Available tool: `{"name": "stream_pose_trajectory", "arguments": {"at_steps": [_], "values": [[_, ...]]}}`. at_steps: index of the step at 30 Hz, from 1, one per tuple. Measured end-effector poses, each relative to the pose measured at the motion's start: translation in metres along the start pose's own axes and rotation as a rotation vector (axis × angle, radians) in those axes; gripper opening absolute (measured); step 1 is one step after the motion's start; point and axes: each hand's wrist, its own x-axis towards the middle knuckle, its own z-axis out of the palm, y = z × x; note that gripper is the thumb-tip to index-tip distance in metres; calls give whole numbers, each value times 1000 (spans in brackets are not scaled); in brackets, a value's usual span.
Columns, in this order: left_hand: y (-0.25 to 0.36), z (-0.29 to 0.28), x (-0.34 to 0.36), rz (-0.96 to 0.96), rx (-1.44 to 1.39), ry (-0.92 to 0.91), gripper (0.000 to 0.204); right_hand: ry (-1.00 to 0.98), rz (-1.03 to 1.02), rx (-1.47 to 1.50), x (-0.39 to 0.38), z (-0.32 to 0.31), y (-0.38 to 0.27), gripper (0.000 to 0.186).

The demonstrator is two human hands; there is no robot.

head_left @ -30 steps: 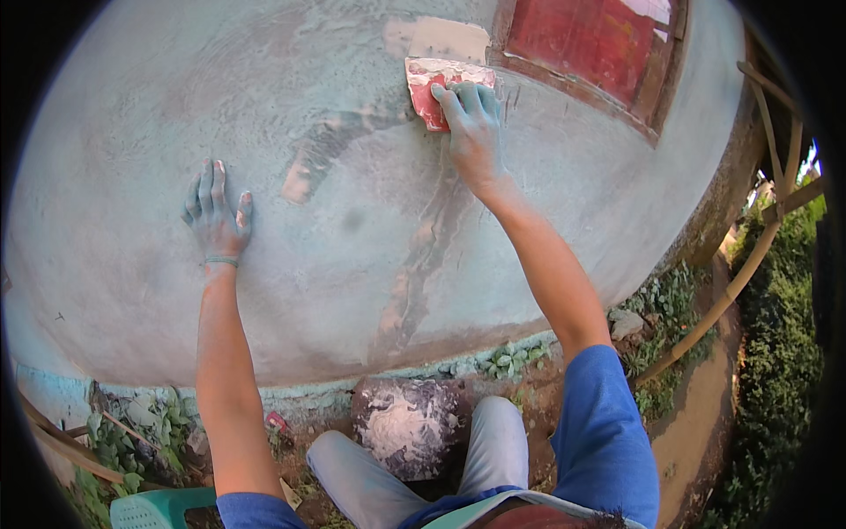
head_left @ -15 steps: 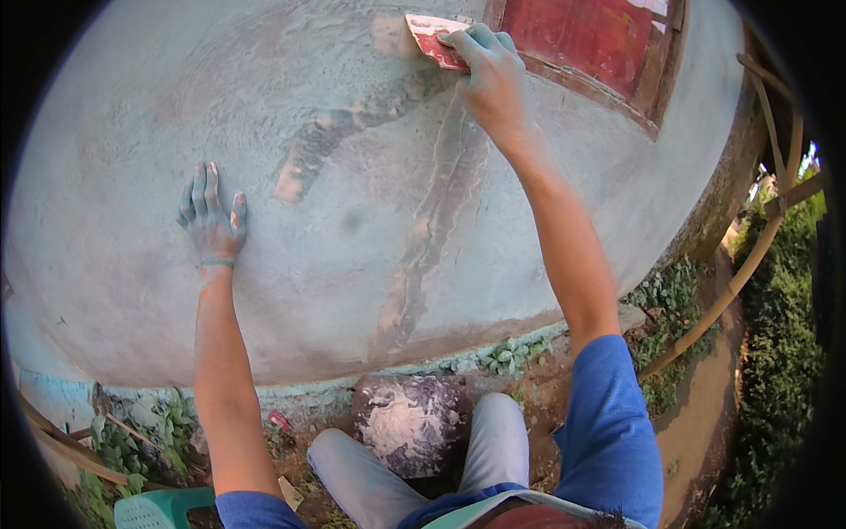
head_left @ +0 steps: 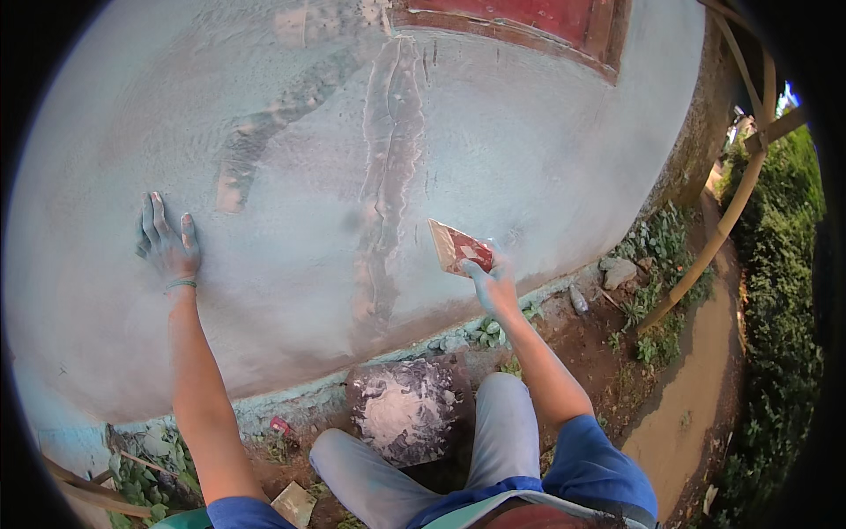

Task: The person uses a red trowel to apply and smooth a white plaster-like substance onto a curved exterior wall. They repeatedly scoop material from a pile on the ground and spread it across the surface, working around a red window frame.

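Pale blue wall point(head_left: 291, 309) is spread across most of the view, with a red-panelled window point(head_left: 529, 13) set into it above and to the right of a dark vertical strip point(head_left: 381, 176), which is edged by raised, pale ridges. Left of this strip, a shorter patch point(head_left: 278, 115) is laid on a slant. Below the strip's foot, at ground level between the knees, a dark board point(head_left: 456, 375) is seen, its middle covered by thick whitish paste point(head_left: 401, 414). Well to the left of the strip, the left hand point(head_left: 167, 251) is laid against the wall, its fingers somewhat spread and nothing gripped. To the right of the strip's lower half, a red scraper point(head_left: 458, 249) is pinched in the right hand point(head_left: 495, 286), the thumb pressed on the visible face and the other fingers mostly hidden behind. Its left edge, coated with pale paste, is turned toward the strip; whether the wall is touched by it cannot be told. Around the left wrist a thin greenish cord point(head_left: 181, 283) is worn.
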Motion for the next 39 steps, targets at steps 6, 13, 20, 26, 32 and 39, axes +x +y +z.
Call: {"name": "stream_pose_trajectory", "arguments": {"at_steps": [6,13,20,26,32,39], "values": [[4,-1,0,19,7,-5,61,88,596,557,-73,-39,97,34],[-8,-9,2,44,77,-26,61,197,885,772,-136,-51,162,31],[0,-40,0,64,-22,-205,66,229,1024,798,-187,-65,206,23],[9,-48,-7,-130,-140,-404,78,186,1025,771,-174,-68,208,22],[-8,-59,9,-214,-21,-498,94,66,1106,825,-175,-45,232,27],[40,-72,46,-662,-223,-863,98,-15,1133,734,-174,-18,265,25]]}}
